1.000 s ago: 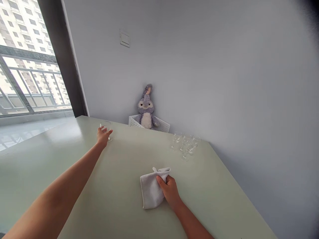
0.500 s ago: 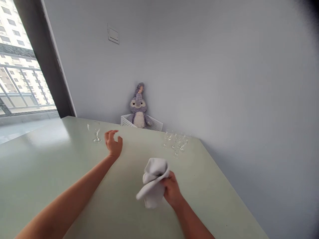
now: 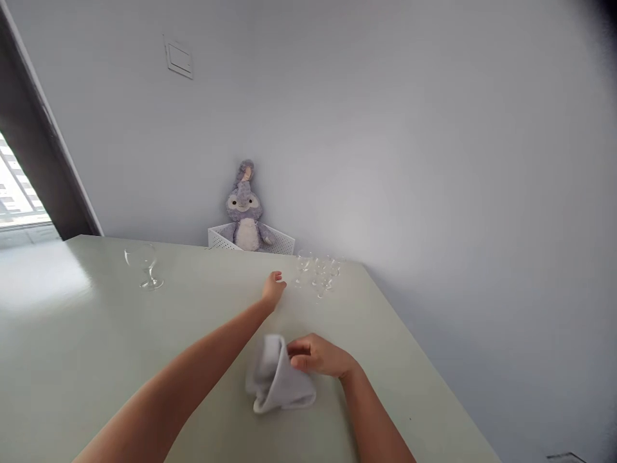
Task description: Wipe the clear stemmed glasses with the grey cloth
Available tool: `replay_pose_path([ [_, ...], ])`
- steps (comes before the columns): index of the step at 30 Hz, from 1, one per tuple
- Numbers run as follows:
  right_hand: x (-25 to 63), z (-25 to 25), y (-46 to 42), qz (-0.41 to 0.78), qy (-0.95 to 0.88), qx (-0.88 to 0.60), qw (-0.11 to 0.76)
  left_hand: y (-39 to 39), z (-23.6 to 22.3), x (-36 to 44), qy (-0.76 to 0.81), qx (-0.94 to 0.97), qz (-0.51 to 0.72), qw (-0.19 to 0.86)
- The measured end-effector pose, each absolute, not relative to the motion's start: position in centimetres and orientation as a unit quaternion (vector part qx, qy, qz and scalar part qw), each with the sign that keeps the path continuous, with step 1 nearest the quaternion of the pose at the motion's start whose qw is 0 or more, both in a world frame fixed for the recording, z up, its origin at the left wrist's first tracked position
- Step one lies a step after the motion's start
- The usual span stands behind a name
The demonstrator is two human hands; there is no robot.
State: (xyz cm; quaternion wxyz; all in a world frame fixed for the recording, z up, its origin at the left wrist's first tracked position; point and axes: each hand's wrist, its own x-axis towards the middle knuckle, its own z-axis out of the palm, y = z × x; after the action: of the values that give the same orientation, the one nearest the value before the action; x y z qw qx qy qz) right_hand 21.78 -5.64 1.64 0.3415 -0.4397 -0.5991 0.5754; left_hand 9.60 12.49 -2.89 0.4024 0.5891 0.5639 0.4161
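Pale green tabletop (image 3: 110,347) against grey wall (image 3: 409,161). From white cloth (image 3: 289,389): at ten o'clock, lone glass (image 3: 146,265), upright—apart, perhaps against knocks; at one, clustered glasses (image 3: 320,269) near empty, finger-parted left hand (image 3: 274,290); at two, right hand (image 3: 321,354), loosely curled—grip on cloth unclear.

A pale green bench (image 3: 197,302) spreads beneath the left fingers (image 3: 276,275). Beyond them rises a grey wall (image 3: 409,161), a switch (image 3: 180,59) high on it to their left. Past the bench's far edge, just left of them, a toy (image 3: 247,235) sits in a white basket (image 3: 285,243). Far left of the fingers, a dark frame (image 3: 33,135) borders a bright window (image 3: 14,180); glare (image 3: 48,276) whitens the bench nearby.
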Motion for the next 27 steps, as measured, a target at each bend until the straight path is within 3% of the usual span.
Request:
replay_pose_path([
  [1,22.3,1.8,-5.2,0.555,-0.590,-0.467,0.355,12.8,-3.0,9.5,0.564,0.584,0.408,0.417],
  [5,25.2,1.6,-1.3,0.383,-0.373,-0.619,0.575,14.0,-2.9,9.9,0.548,0.582,0.388,0.459],
  [7,26.5,1.1,1.1,0.344,-0.328,-0.638,0.606,14.5,-2.6,10.8,0.536,0.583,0.381,0.476],
  [17,24.8,-1.7,5.1,0.364,-0.319,-0.622,0.615,14.3,-2.1,15.3,0.511,0.612,0.337,0.500],
  [27,18.2,-2.2,4.6,0.422,-0.393,-0.589,0.565,9.9,-2.2,4.9,0.592,0.577,0.397,0.399],
])
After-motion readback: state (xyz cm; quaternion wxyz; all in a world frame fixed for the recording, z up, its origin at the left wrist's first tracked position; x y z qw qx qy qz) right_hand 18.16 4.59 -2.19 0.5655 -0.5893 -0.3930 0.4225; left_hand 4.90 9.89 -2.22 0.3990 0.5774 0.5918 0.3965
